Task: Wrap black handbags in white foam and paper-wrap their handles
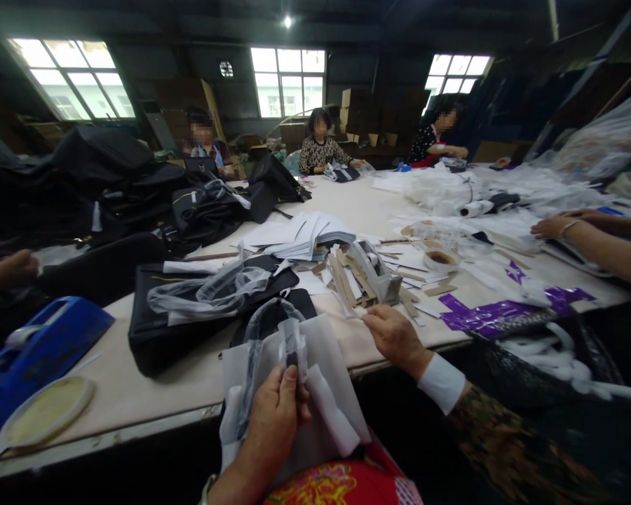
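Observation:
My left hand [276, 410] is closed around the plastic-wrapped strap [293, 341] of a bag in front of me. Translucent white wrapping sheet [329, 351] and a roll of white foam [331, 410] cover much of that bag, and its dark top lies at the table edge. Over the table, my right hand [397, 340] has thumb and fingers pinched together. Whether something thin sits in the pinch, I cannot make out. Just beyond those fingertips is a grey box [386, 280] beside a bundle of cardboard strips [350, 277].
A black bag [158, 330] with wrapped handles lies left, near a blue tape dispenser [42, 351] and a tape roll [50, 412]. Paper sheets [310, 235], another tape roll [440, 259] and purple plastic [489, 315] lie beyond. Co-workers' hands [562, 224] are at both sides; several people sit opposite.

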A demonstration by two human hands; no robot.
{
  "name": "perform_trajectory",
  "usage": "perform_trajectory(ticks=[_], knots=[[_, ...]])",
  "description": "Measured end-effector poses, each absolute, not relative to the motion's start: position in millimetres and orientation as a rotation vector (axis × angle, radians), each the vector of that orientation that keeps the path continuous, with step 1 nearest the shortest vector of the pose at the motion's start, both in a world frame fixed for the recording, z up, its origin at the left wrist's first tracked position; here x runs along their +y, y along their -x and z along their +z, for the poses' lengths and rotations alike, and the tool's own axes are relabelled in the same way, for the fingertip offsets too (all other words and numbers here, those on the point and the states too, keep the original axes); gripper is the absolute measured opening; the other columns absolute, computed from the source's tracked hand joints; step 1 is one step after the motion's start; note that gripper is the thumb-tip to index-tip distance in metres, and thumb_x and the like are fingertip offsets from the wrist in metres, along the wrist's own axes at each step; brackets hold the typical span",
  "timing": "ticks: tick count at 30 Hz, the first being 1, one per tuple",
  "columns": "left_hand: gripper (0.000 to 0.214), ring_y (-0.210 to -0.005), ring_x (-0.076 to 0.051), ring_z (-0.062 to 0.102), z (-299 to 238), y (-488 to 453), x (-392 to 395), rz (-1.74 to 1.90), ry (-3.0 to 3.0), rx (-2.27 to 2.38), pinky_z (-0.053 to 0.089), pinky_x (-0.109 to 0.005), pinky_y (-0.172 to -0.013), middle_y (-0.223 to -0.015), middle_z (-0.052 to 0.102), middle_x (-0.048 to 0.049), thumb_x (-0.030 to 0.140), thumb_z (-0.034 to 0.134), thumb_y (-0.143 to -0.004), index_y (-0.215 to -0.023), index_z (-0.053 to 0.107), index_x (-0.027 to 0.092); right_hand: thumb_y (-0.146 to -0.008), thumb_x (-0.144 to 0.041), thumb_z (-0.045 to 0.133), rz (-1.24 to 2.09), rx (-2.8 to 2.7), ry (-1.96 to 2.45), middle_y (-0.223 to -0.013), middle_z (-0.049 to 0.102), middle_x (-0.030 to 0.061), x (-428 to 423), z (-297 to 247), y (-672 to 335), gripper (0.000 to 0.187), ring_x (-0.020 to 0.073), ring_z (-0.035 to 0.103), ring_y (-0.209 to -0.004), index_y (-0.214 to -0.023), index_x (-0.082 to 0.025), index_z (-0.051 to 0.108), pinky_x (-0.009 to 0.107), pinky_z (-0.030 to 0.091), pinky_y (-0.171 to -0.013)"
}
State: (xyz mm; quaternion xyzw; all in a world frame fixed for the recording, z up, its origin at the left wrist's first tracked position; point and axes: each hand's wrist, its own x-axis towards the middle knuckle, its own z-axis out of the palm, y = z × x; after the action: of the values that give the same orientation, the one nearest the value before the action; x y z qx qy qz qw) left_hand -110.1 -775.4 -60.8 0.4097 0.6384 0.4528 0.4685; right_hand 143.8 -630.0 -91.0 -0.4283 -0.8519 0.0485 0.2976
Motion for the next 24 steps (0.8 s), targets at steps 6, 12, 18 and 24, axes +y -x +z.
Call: perform_trajectory(ticks=[6, 12, 18, 24], knots=[[0.05, -0.043, -0.014, 0.055, -56.1, 108.5, -772.8, 1.091, -1.018, 1.549, 0.044, -0.025, -0.044, -0.062, 0.062, -0.0012, 0.066, 0.045, -0.088, -0.081, 0.055, 0.018, -0.086, -0.013, 0.053, 0.226, -2.216, 1.236, -0.099, 0.069, 0.0096, -632.1, -103.1, -164.1, 0.022, 0.0225, 0.062, -0.097, -0.089, -0.018, 0.074, 0.036, 0.049, -0.09], [0.052, -0.044, -0.015, 0.056, -53.0, 108.7, -774.4, 1.107, -1.004, 1.535, 0.043, -0.025, -0.043, -0.06, 0.061, -0.0009, 0.069, 0.046, -0.086, -0.079, 0.055, 0.018, -0.087, -0.019, 0.051, 0.243, -2.042, 1.492, -0.086, 0.068, 0.0115, -614.2, -103.9, -156.4, 0.021, 0.0246, 0.063, -0.087, -0.08, -0.015, 0.071, 0.037, 0.048, -0.084], [0.05, -0.044, -0.014, 0.055, -53.9, 109.8, -775.4, 1.097, -1.02, 1.545, 0.042, -0.026, -0.044, -0.062, 0.062, -0.0011, 0.067, 0.045, -0.087, -0.08, 0.056, 0.018, -0.09, -0.026, 0.053, 0.303, -2.015, 1.579, -0.094, 0.071, 0.0117, -596.4, -93.1, -137.5, 0.023, 0.0244, 0.064, -0.09, -0.093, -0.015, 0.074, 0.034, 0.046, -0.083], [0.048, -0.044, -0.014, 0.056, -56.1, 108.8, -774.3, 1.101, -1.01, 1.538, 0.041, -0.025, -0.043, -0.062, 0.061, -0.0001, 0.066, 0.045, -0.088, -0.079, 0.055, 0.019, -0.09, -0.024, 0.059, 0.409, -2.057, 1.66, -0.079, 0.072, 0.0131, -560.0, -85.9, -106.3, 0.023, 0.025, 0.064, -0.081, -0.08, -0.014, 0.077, 0.035, 0.042, -0.078]])
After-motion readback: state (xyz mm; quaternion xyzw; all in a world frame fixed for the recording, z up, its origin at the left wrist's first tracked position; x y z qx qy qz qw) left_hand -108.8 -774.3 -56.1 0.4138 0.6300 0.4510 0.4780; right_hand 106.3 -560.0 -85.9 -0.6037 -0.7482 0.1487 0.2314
